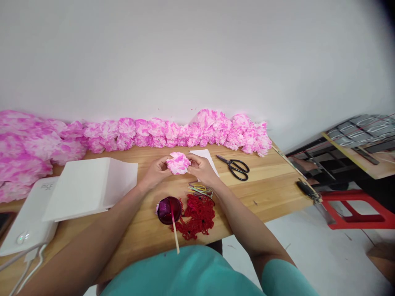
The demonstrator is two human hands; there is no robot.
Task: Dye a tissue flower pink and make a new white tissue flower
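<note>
While my left hand (159, 168) and right hand (200, 166) curl nearly closed on opposite edges of the ruffled pink-and-white flower (178, 163), it sits over the worktop (254, 193), just beyond the purple-stained bowl (178, 207); how hard they press, I can't tell. Fluffing seems to be the step, so I'd pinch lightly, since the thin layers could tear, and spread them evenly, turning it as I go. I'd also stay clear of the stick (175, 236) leaning out of the bowl toward me, lest it smear colour.
</note>
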